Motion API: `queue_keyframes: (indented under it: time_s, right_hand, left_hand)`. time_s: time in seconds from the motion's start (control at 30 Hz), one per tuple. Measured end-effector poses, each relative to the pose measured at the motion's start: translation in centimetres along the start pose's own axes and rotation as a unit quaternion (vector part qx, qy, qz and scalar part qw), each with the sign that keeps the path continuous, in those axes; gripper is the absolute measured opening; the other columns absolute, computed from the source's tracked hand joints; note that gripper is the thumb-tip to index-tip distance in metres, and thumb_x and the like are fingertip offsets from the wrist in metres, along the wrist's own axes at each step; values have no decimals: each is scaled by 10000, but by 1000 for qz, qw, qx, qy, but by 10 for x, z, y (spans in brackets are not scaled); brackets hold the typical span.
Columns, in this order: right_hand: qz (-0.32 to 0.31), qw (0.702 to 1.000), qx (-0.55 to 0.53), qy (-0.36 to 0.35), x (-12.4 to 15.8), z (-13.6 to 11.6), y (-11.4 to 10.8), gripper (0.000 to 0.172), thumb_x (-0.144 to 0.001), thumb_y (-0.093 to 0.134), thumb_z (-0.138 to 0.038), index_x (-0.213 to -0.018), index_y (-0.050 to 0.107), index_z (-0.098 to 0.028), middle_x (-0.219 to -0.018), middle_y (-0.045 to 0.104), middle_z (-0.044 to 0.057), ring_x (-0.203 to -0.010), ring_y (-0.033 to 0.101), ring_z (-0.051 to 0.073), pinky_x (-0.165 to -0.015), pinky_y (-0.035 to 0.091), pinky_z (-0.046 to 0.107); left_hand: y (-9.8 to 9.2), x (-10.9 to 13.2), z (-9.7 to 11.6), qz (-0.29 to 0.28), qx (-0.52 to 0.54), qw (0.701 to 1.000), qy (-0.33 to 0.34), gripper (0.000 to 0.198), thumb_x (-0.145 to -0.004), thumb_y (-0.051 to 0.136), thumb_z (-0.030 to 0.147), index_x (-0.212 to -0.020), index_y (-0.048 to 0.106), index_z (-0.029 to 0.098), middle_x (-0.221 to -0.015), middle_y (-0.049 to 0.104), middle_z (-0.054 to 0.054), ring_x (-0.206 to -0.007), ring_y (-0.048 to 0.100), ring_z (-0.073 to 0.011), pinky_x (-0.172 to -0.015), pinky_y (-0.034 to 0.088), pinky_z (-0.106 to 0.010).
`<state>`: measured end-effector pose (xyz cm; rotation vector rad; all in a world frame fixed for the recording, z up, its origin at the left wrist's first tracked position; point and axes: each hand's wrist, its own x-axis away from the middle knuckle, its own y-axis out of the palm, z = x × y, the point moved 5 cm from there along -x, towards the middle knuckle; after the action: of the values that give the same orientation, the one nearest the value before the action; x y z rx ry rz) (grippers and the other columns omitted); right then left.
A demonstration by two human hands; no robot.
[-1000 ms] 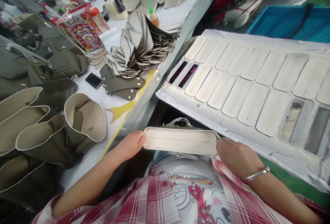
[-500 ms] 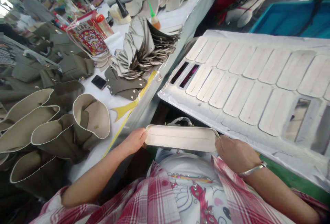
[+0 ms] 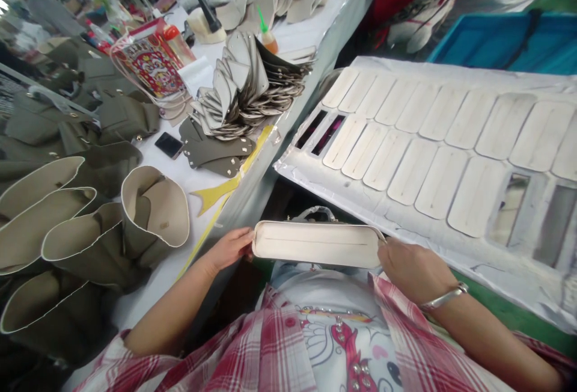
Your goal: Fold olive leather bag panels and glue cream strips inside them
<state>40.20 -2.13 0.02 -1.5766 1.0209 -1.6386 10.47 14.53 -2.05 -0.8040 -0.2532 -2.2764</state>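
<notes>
A long cream panel (image 3: 315, 243) with rounded corners, a raised rim and a thin line along its middle lies level in front of my body. My left hand (image 3: 229, 248) is at its left end, fingers held close together at the edge, with some fingertips hidden. At the opposite end, my right hand (image 3: 403, 264) grips the corner between thumb and curled fingers. Just behind the panel shows a plastic-wrapped bag handle (image 3: 315, 211); what it joins is hidden.
To the right, a pale board (image 3: 311, 169) carries rows of similar cream panels. Olive open-topped bag bodies (image 3: 155, 205) crowd the left table. Stacked flaps (image 3: 246, 88), a phone (image 3: 169, 144) and a glue bottle (image 3: 268, 37) lie beyond. A blue crate (image 3: 478, 37) sits behind the board.
My left hand has loosened slightly and slid a little outward at the panel's left end, its fingers straighter. My right hand keeps its hold on the other end.
</notes>
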Motion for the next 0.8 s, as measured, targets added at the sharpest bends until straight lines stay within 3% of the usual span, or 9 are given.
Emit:
queue_keyframes:
  time_s: [0.1,0.23,0.43,0.5,0.57,0.63,0.7,0.8]
  right_hand:
    - [-13,1000,8,-4,-3,-2,2,233,-854,367,-147,-865,593,-89,-785,584,135,-615,613,240,-454,362,273]
    - [-23,1000,15,-12,-10,-3,5,214,-858,388,-163,-897,587,-92,-800,585,125,-627,612,239,-449,353,267]
    - [-19,999,-18,18,-3,-5,-7,227,-831,378,-87,-841,604,-99,-775,615,121,-665,637,237,-493,406,272]
    - [-14,998,-46,38,3,-5,-12,242,-828,367,-85,-828,608,-107,-774,629,120,-692,643,237,-515,419,275]
    - [1,994,-74,84,6,-1,-15,274,-877,338,-164,-828,603,-114,-760,640,122,-702,644,232,-540,428,277]
    - [19,985,-95,142,10,4,-16,342,-915,291,-237,-801,592,-122,-718,646,118,-688,644,222,-563,430,275]
    - [30,979,-104,172,12,5,-15,364,-924,271,-258,-779,580,-131,-698,650,107,-671,641,211,-575,425,272]
    - [32,981,-99,166,11,1,-14,350,-919,279,-257,-774,575,-140,-705,653,101,-665,639,211,-566,413,270]
  left_hand:
    - [1,-4,3,34,-106,994,16,377,-790,508,514,-675,430,164,-563,438,49,-514,420,-88,-521,344,-219]
    - [-1,-7,17,86,-260,959,76,400,-824,452,486,-591,366,173,-542,364,59,-535,368,-87,-528,299,-212]
    - [-4,-6,22,10,-289,956,48,391,-815,429,501,-595,368,183,-552,376,49,-545,381,-107,-535,312,-225]
    - [-6,-5,27,18,-374,926,56,366,-810,444,483,-603,387,187,-571,403,39,-558,405,-123,-537,320,-237]
    - [-1,-5,36,46,-448,885,116,311,-803,464,434,-617,391,197,-612,430,26,-587,434,-143,-557,347,-256]
    - [18,-1,49,88,-484,844,216,191,-803,463,354,-683,448,206,-717,500,-10,-692,487,-178,-658,396,-300]
    - [56,8,64,101,-486,801,335,99,-808,454,286,-777,511,211,-861,550,-57,-845,509,-212,-807,396,-354]
    - [132,13,78,-2,-493,743,453,240,-816,463,243,-1038,545,205,-1124,541,-84,-1039,469,-221,-926,363,-362]
